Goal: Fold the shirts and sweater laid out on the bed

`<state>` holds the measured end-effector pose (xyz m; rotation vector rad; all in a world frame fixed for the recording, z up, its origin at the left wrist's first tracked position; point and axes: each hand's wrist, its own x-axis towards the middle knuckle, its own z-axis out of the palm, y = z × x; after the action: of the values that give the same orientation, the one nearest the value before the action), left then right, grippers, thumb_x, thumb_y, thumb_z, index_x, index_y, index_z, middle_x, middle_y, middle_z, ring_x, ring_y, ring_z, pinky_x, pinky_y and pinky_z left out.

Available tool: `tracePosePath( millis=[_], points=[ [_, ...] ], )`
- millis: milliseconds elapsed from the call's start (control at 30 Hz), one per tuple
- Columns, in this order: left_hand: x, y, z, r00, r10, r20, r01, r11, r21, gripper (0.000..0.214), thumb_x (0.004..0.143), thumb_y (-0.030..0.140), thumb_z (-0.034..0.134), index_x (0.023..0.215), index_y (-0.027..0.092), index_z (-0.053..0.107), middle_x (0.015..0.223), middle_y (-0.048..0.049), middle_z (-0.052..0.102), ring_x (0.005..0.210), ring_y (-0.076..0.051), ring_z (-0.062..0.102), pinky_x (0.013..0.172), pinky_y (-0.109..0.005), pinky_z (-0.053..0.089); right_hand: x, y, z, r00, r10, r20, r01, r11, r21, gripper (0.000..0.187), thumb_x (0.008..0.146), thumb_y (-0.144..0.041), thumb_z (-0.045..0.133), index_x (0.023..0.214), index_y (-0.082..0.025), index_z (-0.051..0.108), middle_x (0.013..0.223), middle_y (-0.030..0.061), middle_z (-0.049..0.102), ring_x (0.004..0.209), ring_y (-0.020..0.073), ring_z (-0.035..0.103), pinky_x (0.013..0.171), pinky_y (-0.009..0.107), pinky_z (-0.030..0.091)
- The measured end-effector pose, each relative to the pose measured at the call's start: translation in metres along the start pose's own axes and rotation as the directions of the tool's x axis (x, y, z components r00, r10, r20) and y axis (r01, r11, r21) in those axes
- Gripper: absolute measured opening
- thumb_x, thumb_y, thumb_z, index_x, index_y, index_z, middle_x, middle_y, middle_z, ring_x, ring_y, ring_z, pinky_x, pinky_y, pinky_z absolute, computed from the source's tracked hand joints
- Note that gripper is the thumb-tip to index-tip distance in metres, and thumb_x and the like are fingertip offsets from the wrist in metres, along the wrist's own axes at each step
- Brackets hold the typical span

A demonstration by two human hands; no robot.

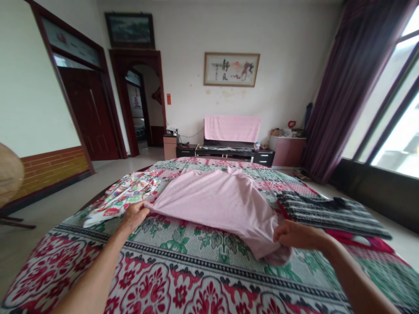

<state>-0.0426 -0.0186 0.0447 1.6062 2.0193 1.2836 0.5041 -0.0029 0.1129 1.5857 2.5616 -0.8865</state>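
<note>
A pale pink garment [216, 198] lies spread on a bed covered with a red, green and white floral blanket [183, 279]. My left hand [135, 214] pinches the garment's near left corner, fingers closed on the cloth. My right hand [294, 235] grips the bunched near right corner, lifting it slightly off the blanket. Both forearms reach in from the bottom of the view.
A flower-print cloth [126, 196] lies crumpled left of the pink garment. A folded black-and-white striped garment [327, 213] rests on something red at the right. Beyond the bed stand a low dark cabinet [229, 152] with a pink towel, doorways at left and curtained windows at right.
</note>
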Motion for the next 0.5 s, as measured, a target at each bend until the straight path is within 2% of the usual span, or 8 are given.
tracePosePath(
  millis=[100, 200, 267, 333, 400, 467, 500],
  points=[
    [0.002, -0.002, -0.002, 0.996, -0.033, -0.088, 0.026, 0.997, -0.078, 0.033, 0.061, 0.032, 0.047, 0.082, 0.02, 0.07, 0.08, 0.0006, 0.073, 0.084, -0.022, 0.065, 0.074, -0.026, 0.049, -0.001, 0.003, -0.003, 0.998, -0.067, -0.007, 0.067, 0.997, 0.043, 0.022, 0.064, -0.018, 0.049, 0.065, -0.015, 0.071, 0.055, -0.0006, 0.057, 0.055, 0.0102, 0.044, 0.052, 0.02, 0.033],
    [0.001, -0.006, -0.004, 0.989, -0.057, -0.133, 0.055, 0.998, -0.023, 0.032, 0.061, 0.033, 0.046, 0.079, 0.02, 0.069, 0.071, 0.0015, 0.07, 0.075, -0.021, 0.063, 0.068, -0.026, 0.048, -0.002, 0.005, -0.001, 0.996, -0.086, 0.031, 0.084, 0.994, 0.064, 0.02, 0.065, -0.02, 0.05, 0.062, -0.014, 0.069, 0.051, -0.0014, 0.054, 0.052, 0.0095, 0.043, 0.05, 0.019, 0.032],
    [0.0, -0.006, -0.005, 0.998, -0.023, -0.064, 0.027, 0.997, 0.072, 0.028, 0.059, 0.032, 0.046, 0.072, 0.021, 0.068, 0.068, 0.002, 0.068, 0.075, -0.021, 0.063, 0.07, -0.026, 0.048, -0.002, 0.0, 0.003, 0.997, -0.032, 0.065, 0.03, 0.999, 0.037, 0.018, 0.064, -0.021, 0.053, 0.063, -0.015, 0.071, 0.05, -0.0022, 0.055, 0.051, 0.009, 0.043, 0.048, 0.019, 0.031],
    [-0.001, -0.005, -0.007, 0.997, 0.012, 0.073, -0.022, 0.989, 0.147, 0.025, 0.059, 0.032, 0.047, 0.068, 0.022, 0.067, 0.067, 0.0026, 0.068, 0.076, -0.022, 0.063, 0.072, -0.026, 0.047, -0.003, -0.009, 0.006, 0.994, 0.029, 0.107, -0.032, 0.999, 0.022, 0.016, 0.064, -0.023, 0.057, 0.065, -0.016, 0.072, 0.052, -0.0025, 0.058, 0.051, 0.0091, 0.047, 0.048, 0.018, 0.032],
    [-0.002, -0.003, -0.011, 0.98, 0.029, 0.199, -0.059, 0.987, 0.146, 0.024, 0.062, 0.035, 0.05, 0.071, 0.023, 0.068, 0.073, 0.0027, 0.07, 0.08, -0.022, 0.064, 0.075, -0.026, 0.047, -0.005, -0.018, 0.006, 0.989, 0.038, 0.142, -0.044, 0.998, 0.044, 0.017, 0.066, -0.028, 0.06, 0.065, -0.016, 0.071, 0.055, -0.0016, 0.061, 0.052, 0.0099, 0.051, 0.049, 0.019, 0.035],
    [-0.001, -0.003, -0.016, 0.97, 0.035, 0.242, -0.056, 0.995, 0.082, 0.028, 0.068, 0.044, 0.052, 0.075, 0.023, 0.069, 0.078, 0.0017, 0.072, 0.085, -0.022, 0.065, 0.078, -0.026, 0.048, -0.007, -0.023, 0.003, 0.992, 0.013, 0.126, -0.023, 0.996, 0.083, 0.023, 0.071, -0.035, 0.06, 0.065, -0.016, 0.071, 0.059, 0.0003, 0.064, 0.055, 0.0107, 0.054, 0.052, 0.02, 0.038],
    [0.0, -0.004, -0.019, 0.973, 0.029, 0.229, -0.043, 0.997, 0.059, 0.032, 0.07, 0.049, 0.051, 0.074, 0.023, 0.069, 0.077, 0.0007, 0.072, 0.087, -0.022, 0.066, 0.079, -0.025, 0.049, -0.007, -0.023, 0.002, 0.995, 0.01, 0.097, -0.02, 0.995, 0.098, 0.028, 0.074, -0.039, 0.058, 0.065, -0.016, 0.071, 0.06, 0.0014, 0.065, 0.055, 0.0109, 0.054, 0.053, 0.021, 0.039]
  ],
)
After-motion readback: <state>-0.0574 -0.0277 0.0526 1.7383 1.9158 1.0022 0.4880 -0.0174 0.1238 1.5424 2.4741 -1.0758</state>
